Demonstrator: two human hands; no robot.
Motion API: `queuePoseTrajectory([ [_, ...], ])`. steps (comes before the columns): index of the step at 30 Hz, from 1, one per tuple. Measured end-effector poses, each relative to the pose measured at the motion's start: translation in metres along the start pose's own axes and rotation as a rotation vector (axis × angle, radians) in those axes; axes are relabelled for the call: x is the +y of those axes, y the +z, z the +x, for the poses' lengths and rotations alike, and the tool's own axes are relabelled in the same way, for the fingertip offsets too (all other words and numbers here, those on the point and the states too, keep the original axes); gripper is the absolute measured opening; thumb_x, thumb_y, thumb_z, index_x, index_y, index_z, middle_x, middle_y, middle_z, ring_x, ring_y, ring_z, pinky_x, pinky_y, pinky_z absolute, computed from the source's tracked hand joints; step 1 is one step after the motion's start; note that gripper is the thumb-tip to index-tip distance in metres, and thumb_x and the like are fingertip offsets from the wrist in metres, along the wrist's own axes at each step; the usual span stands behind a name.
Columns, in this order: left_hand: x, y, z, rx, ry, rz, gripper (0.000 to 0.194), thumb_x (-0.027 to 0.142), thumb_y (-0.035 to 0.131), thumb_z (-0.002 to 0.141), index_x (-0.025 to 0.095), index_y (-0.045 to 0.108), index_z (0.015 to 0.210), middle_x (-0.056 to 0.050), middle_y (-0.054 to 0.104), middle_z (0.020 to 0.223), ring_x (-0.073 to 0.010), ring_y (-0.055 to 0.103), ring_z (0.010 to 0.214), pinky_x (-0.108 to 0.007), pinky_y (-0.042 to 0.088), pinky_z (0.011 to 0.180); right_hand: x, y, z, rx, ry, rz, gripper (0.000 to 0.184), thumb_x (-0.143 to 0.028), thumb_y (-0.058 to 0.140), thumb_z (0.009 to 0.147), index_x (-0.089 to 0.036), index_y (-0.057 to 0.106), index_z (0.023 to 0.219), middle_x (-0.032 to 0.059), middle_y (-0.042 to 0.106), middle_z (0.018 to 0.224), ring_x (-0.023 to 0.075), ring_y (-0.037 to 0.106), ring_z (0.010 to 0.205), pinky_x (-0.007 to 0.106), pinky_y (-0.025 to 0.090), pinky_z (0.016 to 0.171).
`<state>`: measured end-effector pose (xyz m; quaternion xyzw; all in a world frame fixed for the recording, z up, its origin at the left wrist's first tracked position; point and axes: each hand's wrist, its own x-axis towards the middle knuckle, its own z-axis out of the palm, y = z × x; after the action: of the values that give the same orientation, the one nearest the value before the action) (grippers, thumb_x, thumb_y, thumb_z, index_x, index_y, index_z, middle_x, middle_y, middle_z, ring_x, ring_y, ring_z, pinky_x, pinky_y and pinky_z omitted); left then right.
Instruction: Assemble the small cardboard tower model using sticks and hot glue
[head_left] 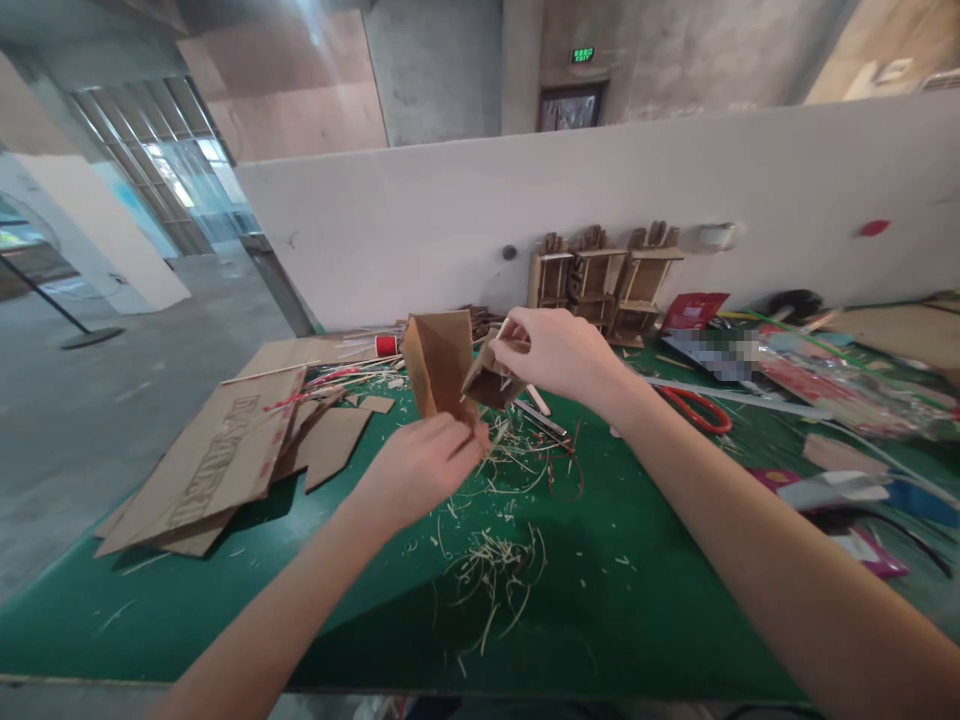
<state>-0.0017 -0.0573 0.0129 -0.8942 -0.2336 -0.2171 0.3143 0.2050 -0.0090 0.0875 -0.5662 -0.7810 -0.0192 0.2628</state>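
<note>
My left hand (431,462) is closed at the lower end of a tall folded cardboard piece (442,350), which opens toward me like a narrow box. Its fingertips are partly hidden. Just to the right, my right hand (551,345) pinches a small open cardboard box (491,385) by its upper edge and tilts it. The two cardboard parts meet or overlap; I cannot tell whether they are joined. Below both hands, thin pale shavings (495,560) lie scattered on the green tabletop (360,610).
Flat cardboard sheets (217,450) lie at the left. Several small cardboard shelf-like structures (592,280) stand against the white partition (405,230). A utility knife (541,420) rests behind my hands. At the right are red-handled scissors (697,410) and plastic packets (832,380).
</note>
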Motion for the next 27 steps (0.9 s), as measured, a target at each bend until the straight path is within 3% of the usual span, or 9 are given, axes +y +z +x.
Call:
queuePoseTrajectory([
  [3, 0.012, -0.004, -0.008, -0.210, 0.160, -0.082, 0.014, 0.010, 0.051, 0.089, 0.012, 0.063, 0.097, -0.003, 0.063, 0.074, -0.0177, 0.061, 0.072, -0.030, 0.050, 0.058, 0.010, 0.001, 0.004, 0.049, 0.073, 0.023, 0.033, -0.048, 0.049, 0.083, -0.023, 0.068, 0.092, 0.0096, 0.068, 0.091, 0.0219, 0.059, 0.076, 0.036, 0.040, 0.065],
  [6, 0.018, -0.006, -0.020, -0.397, 0.192, -0.122, 0.015, 0.010, 0.057, 0.085, 0.014, 0.062, 0.099, -0.002, 0.064, 0.077, -0.0185, 0.061, 0.074, -0.031, 0.049, 0.060, 0.021, 0.000, 0.008, 0.103, 0.138, 0.050, 0.035, -0.050, 0.049, 0.083, -0.022, 0.068, 0.092, 0.0105, 0.069, 0.090, 0.0229, 0.060, 0.079, 0.037, 0.042, 0.068],
  [10, 0.012, -0.010, -0.036, -0.566, 0.116, -0.117, 0.016, 0.007, 0.058, 0.082, 0.017, 0.062, 0.094, -0.002, 0.064, 0.080, -0.0199, 0.061, 0.077, -0.032, 0.046, 0.060, 0.033, -0.002, 0.011, 0.097, 0.140, 0.161, 0.032, -0.049, 0.054, 0.082, -0.021, 0.069, 0.088, 0.0092, 0.069, 0.086, 0.0221, 0.061, 0.080, 0.036, 0.045, 0.071],
  [14, -0.002, -0.016, -0.049, -0.643, -0.007, -0.006, 0.054, -0.005, 0.050, 0.074, 0.014, 0.053, 0.125, -0.007, 0.065, 0.105, -0.0230, 0.061, 0.092, -0.033, 0.047, 0.069, 0.037, -0.003, 0.012, 0.055, 0.070, 0.242, 0.031, -0.050, 0.055, 0.081, -0.022, 0.069, 0.084, 0.0072, 0.069, 0.085, 0.0203, 0.061, 0.077, 0.036, 0.047, 0.070],
  [16, -0.009, -0.020, -0.052, -0.652, -0.055, 0.004, 0.057, -0.004, 0.048, 0.075, 0.012, 0.049, 0.130, -0.008, 0.064, 0.108, -0.0234, 0.061, 0.094, -0.034, 0.048, 0.071, 0.036, -0.003, 0.012, 0.016, 0.025, 0.247, 0.032, -0.052, 0.056, 0.080, -0.022, 0.069, 0.084, 0.0068, 0.070, 0.087, 0.0202, 0.062, 0.078, 0.037, 0.047, 0.070],
  [18, -0.017, -0.028, -0.050, -0.633, -0.101, -0.060, 0.050, 0.006, 0.049, 0.083, 0.017, 0.049, 0.132, -0.007, 0.065, 0.105, -0.0234, 0.062, 0.092, -0.034, 0.048, 0.070, 0.032, -0.004, 0.011, -0.025, -0.005, 0.241, 0.034, -0.053, 0.057, 0.079, -0.022, 0.069, 0.085, 0.0073, 0.070, 0.090, 0.0203, 0.062, 0.079, 0.037, 0.048, 0.071],
  [21, -0.033, -0.042, -0.038, -0.536, -0.210, -0.169, 0.044, 0.022, 0.049, 0.090, 0.029, 0.048, 0.133, -0.003, 0.067, 0.101, -0.0197, 0.065, 0.076, -0.028, 0.043, 0.054, 0.025, -0.002, 0.015, -0.079, -0.025, 0.234, 0.036, -0.054, 0.058, 0.078, -0.021, 0.069, 0.088, 0.0081, 0.070, 0.089, 0.0202, 0.063, 0.078, 0.038, 0.048, 0.070],
  [23, -0.046, -0.050, -0.026, -0.363, -0.306, -0.194, 0.036, 0.028, 0.048, 0.091, 0.034, 0.054, 0.126, -0.001, 0.068, 0.091, -0.0171, 0.063, 0.065, -0.026, 0.037, 0.045, 0.021, 0.003, 0.020, -0.109, -0.042, 0.233, 0.036, -0.054, 0.058, 0.077, -0.021, 0.069, 0.090, 0.0078, 0.070, 0.088, 0.0202, 0.062, 0.077, 0.037, 0.048, 0.069],
  [27, -0.071, -0.056, -0.001, 0.087, -0.489, -0.252, 0.018, 0.032, 0.057, 0.086, 0.028, 0.068, 0.099, 0.002, 0.063, 0.067, -0.0128, 0.054, 0.052, -0.027, 0.042, 0.049, 0.010, 0.013, 0.032, -0.141, -0.104, 0.214, 0.038, -0.052, 0.059, 0.076, -0.021, 0.067, 0.095, 0.0086, 0.070, 0.092, 0.0211, 0.062, 0.080, 0.037, 0.047, 0.068],
])
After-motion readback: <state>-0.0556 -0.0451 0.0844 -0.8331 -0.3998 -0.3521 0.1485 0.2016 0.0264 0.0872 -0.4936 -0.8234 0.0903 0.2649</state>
